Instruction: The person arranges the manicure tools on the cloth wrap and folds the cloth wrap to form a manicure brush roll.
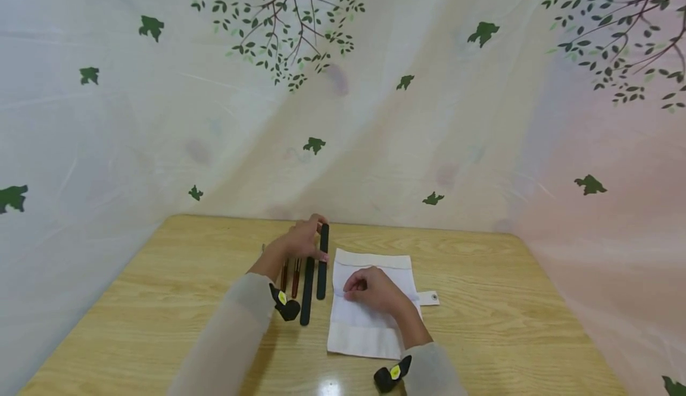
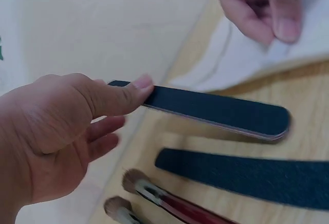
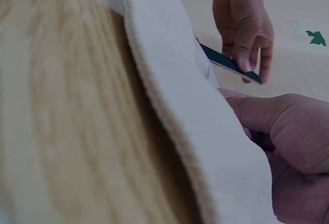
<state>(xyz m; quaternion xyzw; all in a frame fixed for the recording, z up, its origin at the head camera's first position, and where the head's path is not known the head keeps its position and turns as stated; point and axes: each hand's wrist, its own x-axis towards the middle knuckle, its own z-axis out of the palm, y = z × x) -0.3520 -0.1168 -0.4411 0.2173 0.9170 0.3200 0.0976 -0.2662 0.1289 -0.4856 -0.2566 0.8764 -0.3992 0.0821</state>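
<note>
My left hand pinches one end of a dark nail file between thumb and fingers. In the left wrist view that file is tilted above the table, its rounded far end pointing toward the white cloth pouch. A second nail file lies just to its left, beside two makeup brushes with reddish-brown handles. My right hand is over the middle of the spread pouch, thumb and index finger pinching a bit of its fabric. The palm hides part of the pouch.
The wooden table reaches back to a pale curtain printed with leaves. A short strap with a metal snap sticks out from the pouch's right side. Wrist cameras sit on both sleeves.
</note>
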